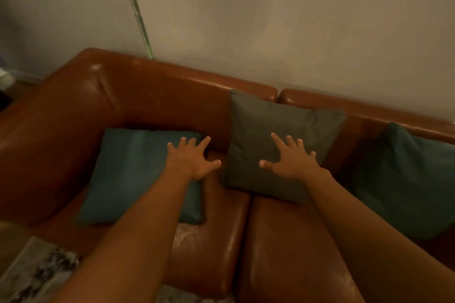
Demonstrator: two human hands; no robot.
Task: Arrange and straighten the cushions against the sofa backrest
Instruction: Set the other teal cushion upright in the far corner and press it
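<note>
You are facing three cushions on the sofa (283,241): two teal, one grey. Your left hand (190,158) is pressing the flat teal cushion (128,174), fingers spread; your right hand (291,160), fingers spread, is resting on the grey cushion (278,128) leaning against the backrest (172,96). The second teal cushion (403,179) is leaning farther right.

Home living room: leather sofa (138,96), cushions (138,174)

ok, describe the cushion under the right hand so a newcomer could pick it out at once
Start at the brown leather sofa against the wall and find the split where its two backrest sections meet. The grey cushion leans upright there, with the right hand spread flat on its front. It is the only grey one: the cushions on either side are teal, and the left teal cushion lies flat on the seat.
</note>
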